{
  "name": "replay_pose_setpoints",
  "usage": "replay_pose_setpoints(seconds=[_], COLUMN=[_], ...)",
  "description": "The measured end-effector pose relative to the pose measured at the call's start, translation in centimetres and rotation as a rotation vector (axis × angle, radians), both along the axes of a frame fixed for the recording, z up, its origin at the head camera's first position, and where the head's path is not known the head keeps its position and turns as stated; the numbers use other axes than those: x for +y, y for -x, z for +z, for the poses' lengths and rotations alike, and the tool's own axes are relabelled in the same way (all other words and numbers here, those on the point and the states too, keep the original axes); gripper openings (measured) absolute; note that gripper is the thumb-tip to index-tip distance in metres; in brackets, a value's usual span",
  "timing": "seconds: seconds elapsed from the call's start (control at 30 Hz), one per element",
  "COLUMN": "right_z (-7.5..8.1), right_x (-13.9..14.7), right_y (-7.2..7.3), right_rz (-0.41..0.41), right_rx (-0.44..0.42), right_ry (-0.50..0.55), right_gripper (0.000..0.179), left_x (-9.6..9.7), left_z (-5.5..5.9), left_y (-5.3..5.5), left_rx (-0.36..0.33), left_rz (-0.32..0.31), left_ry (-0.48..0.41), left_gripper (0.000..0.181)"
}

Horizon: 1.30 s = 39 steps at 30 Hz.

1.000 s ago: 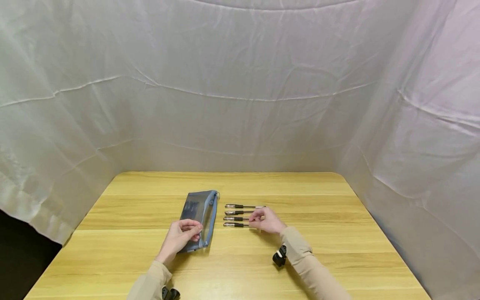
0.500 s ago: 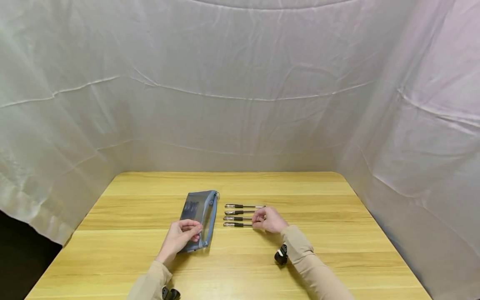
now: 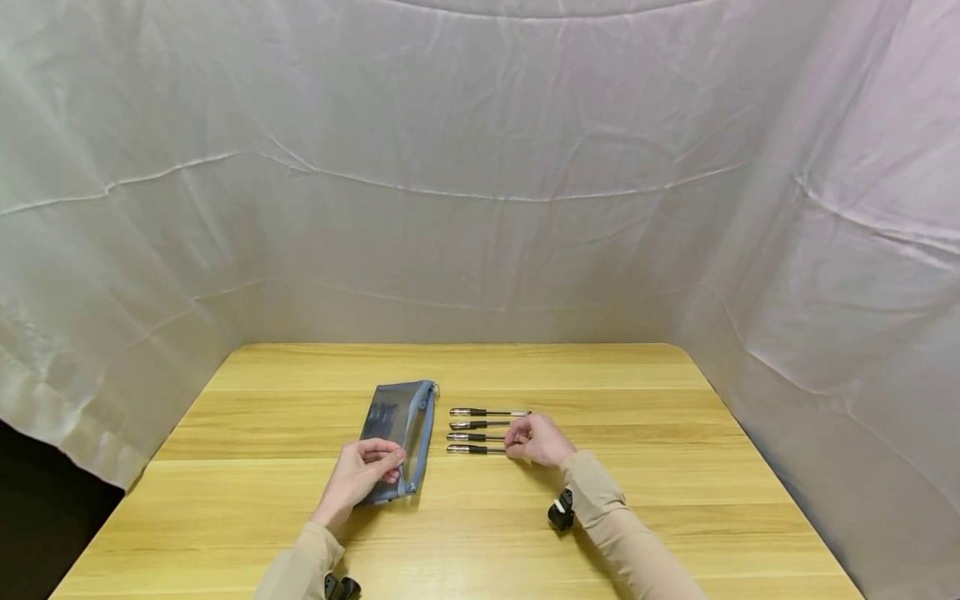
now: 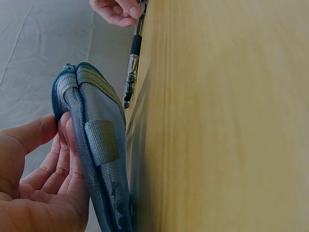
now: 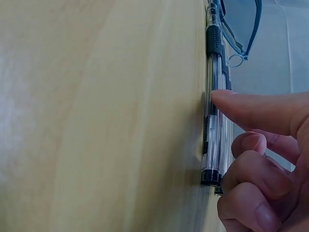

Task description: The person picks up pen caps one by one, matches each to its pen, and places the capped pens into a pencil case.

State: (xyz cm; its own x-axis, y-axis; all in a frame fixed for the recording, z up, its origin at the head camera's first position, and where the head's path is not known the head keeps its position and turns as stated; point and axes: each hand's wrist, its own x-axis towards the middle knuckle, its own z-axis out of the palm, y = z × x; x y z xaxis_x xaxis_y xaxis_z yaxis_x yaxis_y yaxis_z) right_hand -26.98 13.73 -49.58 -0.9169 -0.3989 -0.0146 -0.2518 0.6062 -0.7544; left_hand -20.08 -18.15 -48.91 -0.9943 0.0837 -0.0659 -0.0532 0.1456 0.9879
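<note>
A blue-grey see-through zip pencil case lies left of the table's middle, its zipped side gaping. At its near end my left hand pinches the edge between thumb and fingers, shown closely in the left wrist view on the zip pouch. Right of it, several clear pens with black grips lie in a row. My right hand is over their right ends. In the right wrist view its thumb lies against the nearest pen, fingers curled on the far side; their exact contact is partly hidden.
The wooden table has rounded far corners. Pale grey cloth hangs behind it and along both sides. A small metal ring hangs at the pencil case's far end. Each wrist wears a black camera.
My right hand has shifted slightly to the right along the nearest pen, then stayed nearly still. The left hand, the pencil case and the pens look unmoved.
</note>
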Motion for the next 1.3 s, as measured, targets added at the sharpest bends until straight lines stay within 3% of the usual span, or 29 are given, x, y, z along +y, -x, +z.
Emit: replay_pose_setpoints(seconds=[0.87, 1.3], right_z=[0.18, 0.37], right_x=[-0.62, -0.76], right_y=[-0.26, -0.54], right_rz=[-0.053, -0.07], right_rx=[0.008, 0.012], right_ry=[-0.131, -0.135], right_gripper=[0.01, 0.006], left_x=[-0.03, -0.1], left_z=[-0.04, -0.05], left_y=[-0.03, -0.04], left_rx=[0.012, 0.013], left_rz=[-0.003, -0.007], left_ry=[0.004, 0.008], left_gripper=[0.024, 0.025])
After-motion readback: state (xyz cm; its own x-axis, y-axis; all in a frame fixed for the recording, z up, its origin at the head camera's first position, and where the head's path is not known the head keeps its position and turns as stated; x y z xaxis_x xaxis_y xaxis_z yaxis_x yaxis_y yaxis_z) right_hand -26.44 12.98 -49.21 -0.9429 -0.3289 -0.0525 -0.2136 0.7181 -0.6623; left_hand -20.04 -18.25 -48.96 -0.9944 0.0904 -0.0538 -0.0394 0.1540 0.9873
